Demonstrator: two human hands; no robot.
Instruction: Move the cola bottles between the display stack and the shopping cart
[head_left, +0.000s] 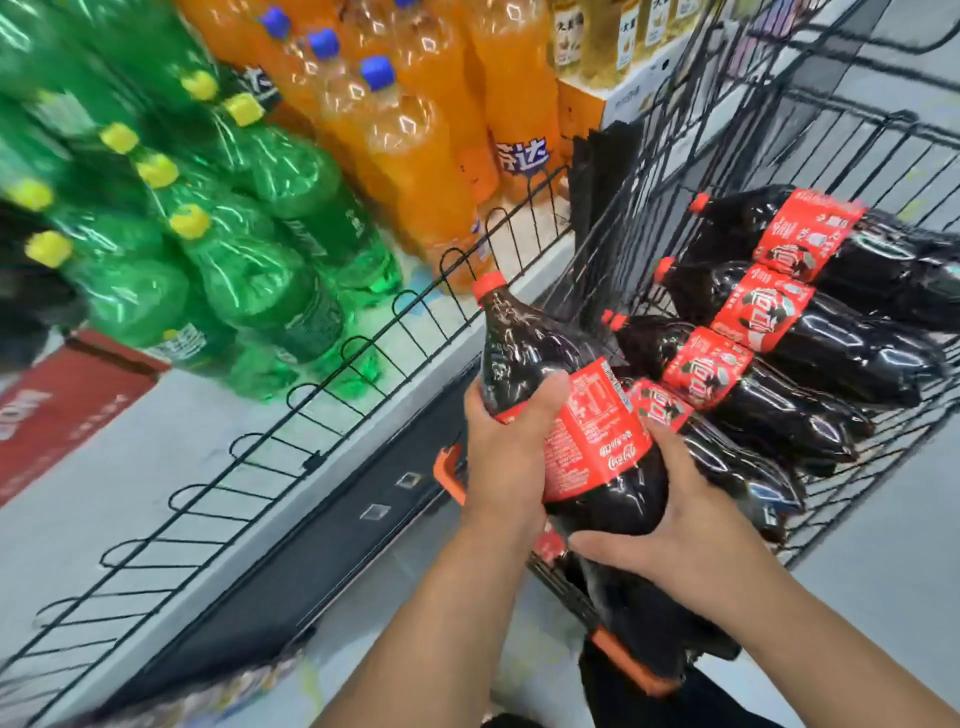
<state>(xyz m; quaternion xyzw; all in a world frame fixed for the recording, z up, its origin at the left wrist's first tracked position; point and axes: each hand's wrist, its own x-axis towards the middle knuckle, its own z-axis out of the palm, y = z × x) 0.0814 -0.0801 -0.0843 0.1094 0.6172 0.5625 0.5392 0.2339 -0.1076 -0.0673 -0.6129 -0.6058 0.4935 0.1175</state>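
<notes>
A large cola bottle (587, 415) with a red cap and red label is held over the near left corner of the wire shopping cart (852, 493). My left hand (511, 447) grips its upper body at the label, thumb across the front. My right hand (670, 530) cups the bottle's lower body from the right. Several more cola bottles (810, 343) lie side by side in the cart, caps pointing left. A red carton (67, 410) lies at the far left on the low grey display platform.
Green soda bottles (249, 244) with yellow caps and orange soda bottles (415, 135) with blue caps stand on the display platform behind a low black wire fence (332, 379). Boxed drinks (613, 47) sit at the top. The cart's orange handle corners (452, 473) are near my wrists.
</notes>
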